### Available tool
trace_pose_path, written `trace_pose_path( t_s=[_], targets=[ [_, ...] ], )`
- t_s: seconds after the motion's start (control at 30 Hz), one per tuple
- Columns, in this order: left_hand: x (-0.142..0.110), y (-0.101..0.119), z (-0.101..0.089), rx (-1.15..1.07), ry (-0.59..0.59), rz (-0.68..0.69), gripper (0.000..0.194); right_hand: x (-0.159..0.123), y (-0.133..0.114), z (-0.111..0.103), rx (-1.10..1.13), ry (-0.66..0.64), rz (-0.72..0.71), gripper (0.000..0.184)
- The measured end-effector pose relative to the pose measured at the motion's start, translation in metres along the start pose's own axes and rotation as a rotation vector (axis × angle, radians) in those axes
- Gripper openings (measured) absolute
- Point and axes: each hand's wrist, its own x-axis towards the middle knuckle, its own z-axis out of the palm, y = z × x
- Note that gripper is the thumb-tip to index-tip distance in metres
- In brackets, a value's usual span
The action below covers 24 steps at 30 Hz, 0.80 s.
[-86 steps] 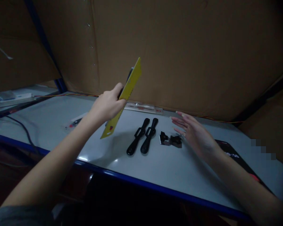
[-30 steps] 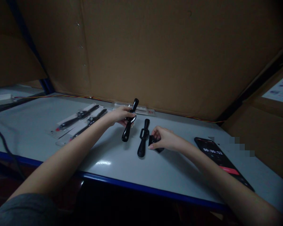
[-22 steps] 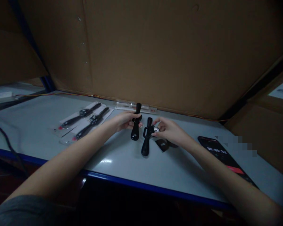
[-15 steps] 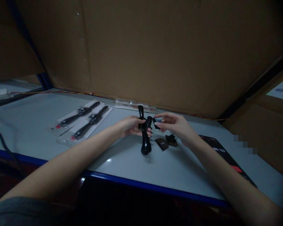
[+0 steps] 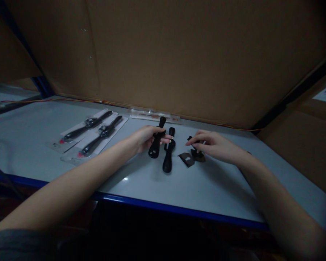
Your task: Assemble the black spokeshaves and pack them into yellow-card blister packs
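Note:
My left hand [image 5: 148,138] grips a black spokeshave body [image 5: 155,144] between thumb and fingers, tilted and raised off the table. A second black spokeshave body [image 5: 167,159] lies on the tabletop just to its right, near my left fingertips. My right hand [image 5: 210,144] is at a small cluster of dark parts, its fingers closed around a small black piece [image 5: 196,141]; the fingers partly cover it. Below them sits a dark part [image 5: 197,156], partly in shadow. A flat dark blade [image 5: 186,159] with a light slot lies beside it.
Two packaged spokeshaves [image 5: 101,136] lie on cards in clear plastic at the left. A flat clear package [image 5: 154,115] rests against the cardboard wall [image 5: 165,54]. The table's blue front edge [image 5: 152,206] runs close to me. A cable [image 5: 2,170] hangs at the left.
My right hand has moved right and down from beside the spokeshave to the dark parts, with the small black piece. My left hand has shifted left and turned its spokeshave, exposing the other one.

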Motion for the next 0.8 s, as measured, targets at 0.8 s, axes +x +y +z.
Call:
trace_pose_path(
  t_s=[0.8],
  targets=[
    [-0.002,-0.007,0.006,0.048,-0.084,0.058,0.011,0.004,0.006,0.018,-0.322,-0.158,-0.176,0.055]
  ],
)
